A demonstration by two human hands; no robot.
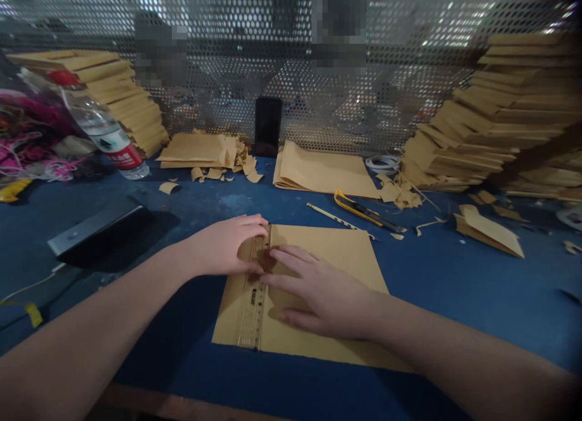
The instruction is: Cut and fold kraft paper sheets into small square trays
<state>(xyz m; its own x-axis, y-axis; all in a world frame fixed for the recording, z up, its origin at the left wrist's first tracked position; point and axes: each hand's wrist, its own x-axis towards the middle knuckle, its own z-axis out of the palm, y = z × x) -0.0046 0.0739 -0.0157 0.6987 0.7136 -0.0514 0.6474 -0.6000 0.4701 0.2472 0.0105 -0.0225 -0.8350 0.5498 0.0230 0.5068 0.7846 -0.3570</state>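
A brown kraft paper sheet [336,251] lies flat on the blue table [454,287] in front of me. A clear plastic ruler [251,315] lies lengthwise along the sheet's left part. My left hand [227,245] presses on the ruler's far end with fingers together. My right hand [318,293] lies flat on the paper just right of the ruler, fingertips touching the ruler's edge. Neither hand grips anything.
A yellow utility knife [359,210] and a pencil [334,218] lie beyond the sheet. Stacks of brown envelopes stand at left [122,99] and right [500,130]. A water bottle [104,130], a black phone [267,127], paper scraps [236,160] and a dark box [97,230] are around.
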